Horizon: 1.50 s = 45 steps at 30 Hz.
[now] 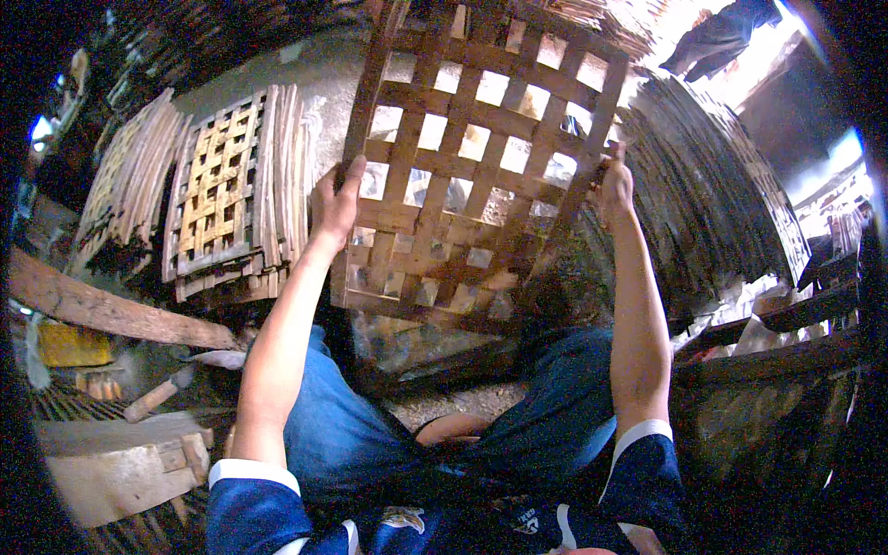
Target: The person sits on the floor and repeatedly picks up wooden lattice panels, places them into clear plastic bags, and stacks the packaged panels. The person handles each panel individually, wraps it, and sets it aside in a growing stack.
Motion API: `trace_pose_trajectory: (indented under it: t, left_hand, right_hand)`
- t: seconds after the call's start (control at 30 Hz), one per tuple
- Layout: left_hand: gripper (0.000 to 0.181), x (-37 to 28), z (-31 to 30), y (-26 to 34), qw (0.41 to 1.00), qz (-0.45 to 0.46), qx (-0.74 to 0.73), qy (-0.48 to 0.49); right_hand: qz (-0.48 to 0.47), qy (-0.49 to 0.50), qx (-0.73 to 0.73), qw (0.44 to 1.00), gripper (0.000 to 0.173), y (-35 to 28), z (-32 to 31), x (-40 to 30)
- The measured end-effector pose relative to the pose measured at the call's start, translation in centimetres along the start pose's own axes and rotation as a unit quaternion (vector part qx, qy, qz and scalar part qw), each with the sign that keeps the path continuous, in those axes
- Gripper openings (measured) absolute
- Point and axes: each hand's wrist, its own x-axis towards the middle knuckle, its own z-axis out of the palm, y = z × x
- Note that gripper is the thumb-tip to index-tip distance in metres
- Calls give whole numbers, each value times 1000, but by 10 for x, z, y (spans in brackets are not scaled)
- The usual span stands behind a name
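Observation:
A woven lattice panel point(451, 146), brown and framed with flat strips, is held up before me, tilted, with light showing through its square gaps. My left hand point(338, 201) grips its left side edge, thumb on the near face. On the opposite edge my right hand point(614, 184) holds the frame, its fingers partly hidden. The panel's lower end hangs over the space between my knees.
Stacked lattice panels point(218, 173) lean at the left; a dark stack point(694, 187) stands right. A curved wooden beam point(125, 305), a wooden-handled tool point(156, 399) and a wooden block point(125, 472) lie lower left. Someone's dark-clothed legs point(721, 35) show at the upper right.

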Motion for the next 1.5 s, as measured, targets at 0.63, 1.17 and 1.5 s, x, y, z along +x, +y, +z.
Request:
trace_pose_trajectory:
  t: [0.63,1.17,1.5]
  left_hand:
    - [38,-2,2,9,999,0,-41,-20]
    - [48,6,-16,-2,995,41,62,-61]
    - [44,4,-17,5,991,55,96,-79]
  right_hand:
    - [-47,-50,-46,997,43,3,-18,10]
    - [8,68,22,997,66,-5,-9,-3]
    - [-151,-50,-46,986,36,-10,-1,-18]
